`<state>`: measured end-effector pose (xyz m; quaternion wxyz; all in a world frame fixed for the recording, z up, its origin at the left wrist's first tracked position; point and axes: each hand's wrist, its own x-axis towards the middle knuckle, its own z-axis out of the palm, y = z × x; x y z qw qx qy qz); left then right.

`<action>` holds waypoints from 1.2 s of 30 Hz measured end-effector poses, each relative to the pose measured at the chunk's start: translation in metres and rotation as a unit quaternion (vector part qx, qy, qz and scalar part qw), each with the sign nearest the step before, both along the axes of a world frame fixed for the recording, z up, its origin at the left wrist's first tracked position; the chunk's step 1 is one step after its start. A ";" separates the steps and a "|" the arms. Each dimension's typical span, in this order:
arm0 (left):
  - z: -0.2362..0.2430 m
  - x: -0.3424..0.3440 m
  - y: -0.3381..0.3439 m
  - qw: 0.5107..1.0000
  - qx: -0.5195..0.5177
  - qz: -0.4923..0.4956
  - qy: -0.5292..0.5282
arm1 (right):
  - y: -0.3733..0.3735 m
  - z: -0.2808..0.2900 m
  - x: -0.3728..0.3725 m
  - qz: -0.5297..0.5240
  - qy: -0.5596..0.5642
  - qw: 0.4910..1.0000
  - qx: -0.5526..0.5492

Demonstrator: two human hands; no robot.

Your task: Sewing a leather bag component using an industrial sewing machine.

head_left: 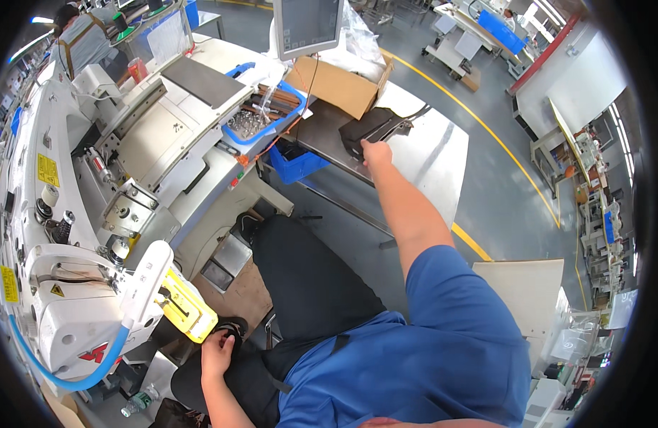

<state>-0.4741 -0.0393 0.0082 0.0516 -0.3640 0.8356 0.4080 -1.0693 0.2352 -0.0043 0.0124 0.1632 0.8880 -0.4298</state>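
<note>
My right hand (376,154) reaches forward to the steel-topped table, its fingers closed on the near edge of a black fabric bag (365,130). Dark straps trail from the bag toward the right. Low on the left, my left hand (216,354) is held above my lap with its fingers curled. Beside those fingertips is a small black looped item (233,328), and I cannot make out exactly what they grip. Close to that hand is the yellow plate (188,307) on the sewing machine (79,314).
A blue tray (295,96) of metal rings and brown strips stands on the machine table. Behind the bag sits an open cardboard box (336,85), near a monitor (307,28). A blue bin (295,165) hangs below. A plastic bottle (139,401) lies lower left; another person (86,43) works far left.
</note>
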 end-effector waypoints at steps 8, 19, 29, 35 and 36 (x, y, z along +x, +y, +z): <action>-0.010 0.012 -0.009 0.997 0.020 -0.026 -0.070 | 0.026 0.024 -0.031 -0.033 0.056 0.934 -0.352; -0.011 0.010 -0.015 0.996 0.028 -0.042 -0.069 | 0.130 0.304 -0.036 -0.041 0.482 0.857 0.176; 0.026 -0.007 0.006 0.994 -0.008 -0.100 -0.042 | 0.025 0.396 0.220 0.364 0.374 0.785 -0.333; 0.134 -0.027 0.046 0.964 -0.065 -0.142 0.214 | -0.030 0.378 0.281 0.557 0.127 0.801 -0.178; 0.150 -0.030 0.054 0.952 -0.088 -0.121 0.268 | -0.040 0.367 0.291 0.584 0.090 0.787 -0.177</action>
